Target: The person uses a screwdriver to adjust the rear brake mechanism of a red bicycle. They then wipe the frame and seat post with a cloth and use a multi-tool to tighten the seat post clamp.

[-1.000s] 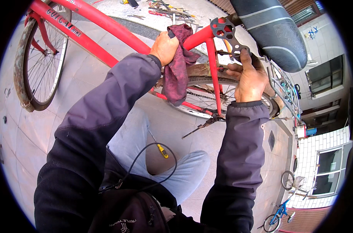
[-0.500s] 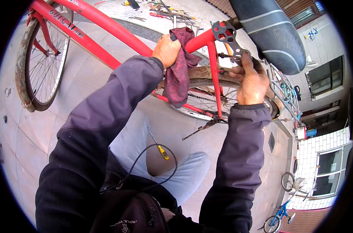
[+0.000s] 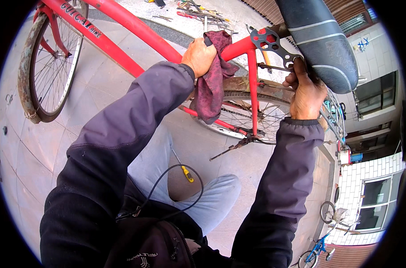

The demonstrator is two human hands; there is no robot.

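My left hand (image 3: 199,57) is closed round the red bicycle frame (image 3: 140,32) with a dark red cloth (image 3: 213,85), which hangs down below the tube. In my right hand (image 3: 306,91) is a flat black multi-hole spanner (image 3: 278,50), pinched between thumb and fingers at its near end. The spanner's wide, holed head overlaps the top of the frame, beside the seat post. Just right of it lies the black saddle (image 3: 321,42). Below my hands is the rear wheel (image 3: 238,109); whether the spanner sits on a nut is not visible.
A yellow-handled screwdriver (image 3: 187,174) lies by my legs, near a looped black cable (image 3: 202,192). Several tools (image 3: 203,15) are spread on the pale ground beyond the frame. The front wheel (image 3: 51,67) stands at the far left. A blue bicycle (image 3: 318,248) is at lower right.
My right hand has moved to the right and turned a little, with the spanner still in it. My left hand keeps its hold on the cloth and frame. The whole view has shifted slightly.
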